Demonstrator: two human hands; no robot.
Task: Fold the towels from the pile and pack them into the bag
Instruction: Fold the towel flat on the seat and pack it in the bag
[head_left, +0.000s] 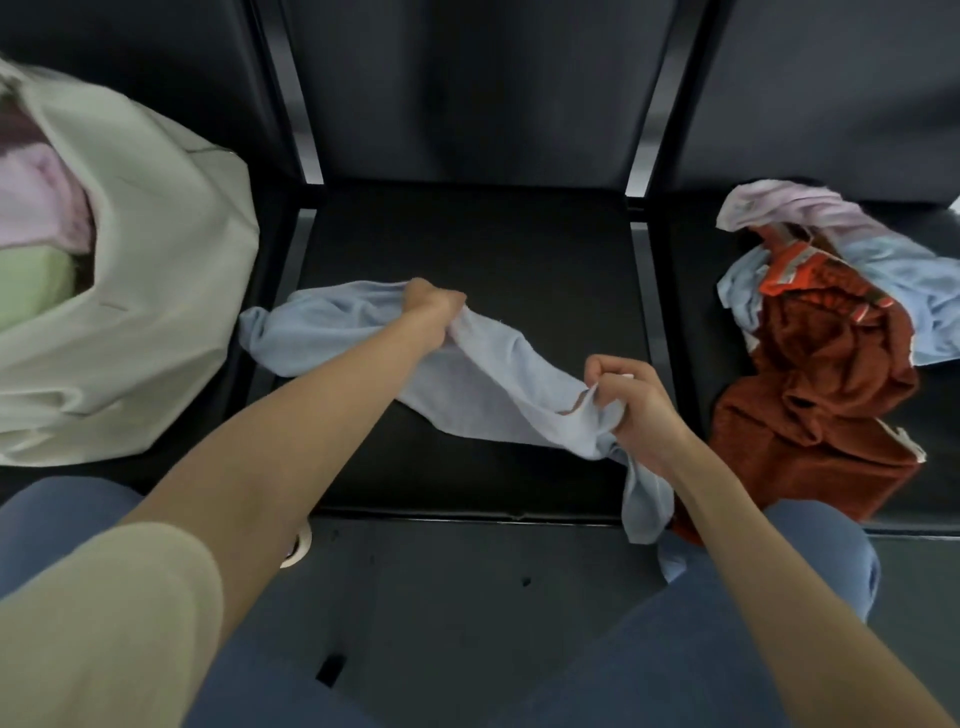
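Your knees in blue trousers (691, 639) fill the bottom of the view, and just above them your right hand (631, 410) pinches a bunched corner of the light blue towel (498, 374), fingers curled tight on the cloth near the front edge of the middle seat (493, 244). Your left hand (434, 304) clenches another gather of the same towel further back, toward the seat's centre. Between the two grips the towel sags, twisted rather than flat; its left end lies crumpled near the seat's left edge, and a tail hangs off the front edge by your right knee.

That hanging tail is the main risk: if you pull the towel taut from here, it may drag across the floor or catch on your leg. You also seem to hold gathers, not true corners, so any fold made now would likely come out lopsided.

On the right seat the pile (826, 332) waits, rust, pink and blue cloths tangled; its rust towel spills over the front edge and could slide off if nudged. On the left seat, the cream bag (156, 270) slumps open, with folded pink and green towels inside.

No brand, label or writing is readable anywhere.
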